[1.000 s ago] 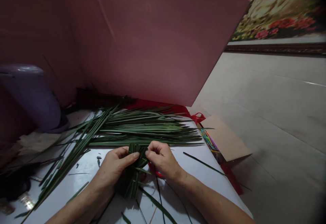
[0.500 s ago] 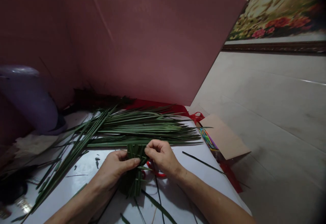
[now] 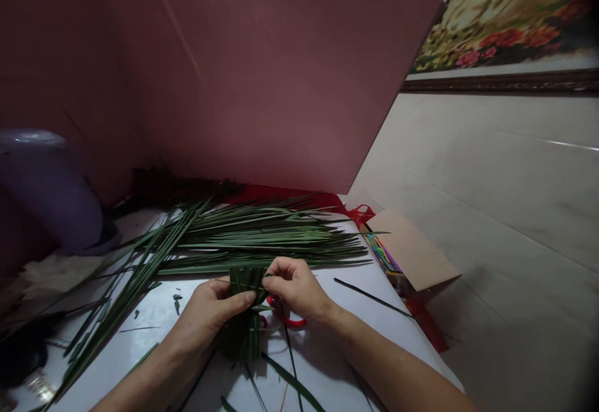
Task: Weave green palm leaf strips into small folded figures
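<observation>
hands: left hand (image 3: 210, 309) and right hand (image 3: 292, 287) pinch woven leaf piece (image 3: 246, 312) | white table (image 3: 355, 312) | pink board (image 3: 262, 68) behind

Your left hand (image 3: 208, 309) reaches in from the lower left, thumb pressed toward the fingers. Your right hand (image 3: 294, 287) comes from the lower right, fingertips curled and pinched close beside the left thumb.

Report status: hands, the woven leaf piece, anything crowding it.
Left hand and right hand both pinching woven leaf piece. Loose leaf pile just behind; red scissors beneath.
</observation>
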The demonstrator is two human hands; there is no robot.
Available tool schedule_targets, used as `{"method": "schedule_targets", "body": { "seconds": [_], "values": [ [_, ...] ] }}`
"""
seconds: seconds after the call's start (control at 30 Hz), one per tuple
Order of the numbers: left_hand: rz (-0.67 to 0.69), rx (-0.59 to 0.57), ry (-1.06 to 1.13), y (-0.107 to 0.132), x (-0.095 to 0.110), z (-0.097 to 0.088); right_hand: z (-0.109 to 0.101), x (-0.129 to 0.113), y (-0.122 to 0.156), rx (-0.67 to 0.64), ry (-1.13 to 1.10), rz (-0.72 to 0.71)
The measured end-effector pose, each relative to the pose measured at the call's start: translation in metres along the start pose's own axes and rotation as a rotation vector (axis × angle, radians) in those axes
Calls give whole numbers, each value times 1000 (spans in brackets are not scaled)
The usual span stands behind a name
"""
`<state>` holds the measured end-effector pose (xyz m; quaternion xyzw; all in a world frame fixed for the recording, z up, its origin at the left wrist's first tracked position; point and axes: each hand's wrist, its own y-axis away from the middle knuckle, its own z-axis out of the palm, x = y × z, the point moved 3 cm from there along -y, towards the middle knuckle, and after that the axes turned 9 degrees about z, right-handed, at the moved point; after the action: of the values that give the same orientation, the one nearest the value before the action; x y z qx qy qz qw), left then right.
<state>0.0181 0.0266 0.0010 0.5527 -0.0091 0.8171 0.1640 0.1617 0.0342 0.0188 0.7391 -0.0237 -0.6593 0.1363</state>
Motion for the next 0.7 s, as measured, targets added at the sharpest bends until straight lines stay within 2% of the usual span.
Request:
{"method": "schedule_targets", "body": {
  "seconds": [0.23,0.7],
  "values": [
    [-62,63,28,3,3,3,0,4,1,-20,2,-48],
    [-47,26,-10,5,5,7,-1,2,4,12,89,-111]
  ]
}}
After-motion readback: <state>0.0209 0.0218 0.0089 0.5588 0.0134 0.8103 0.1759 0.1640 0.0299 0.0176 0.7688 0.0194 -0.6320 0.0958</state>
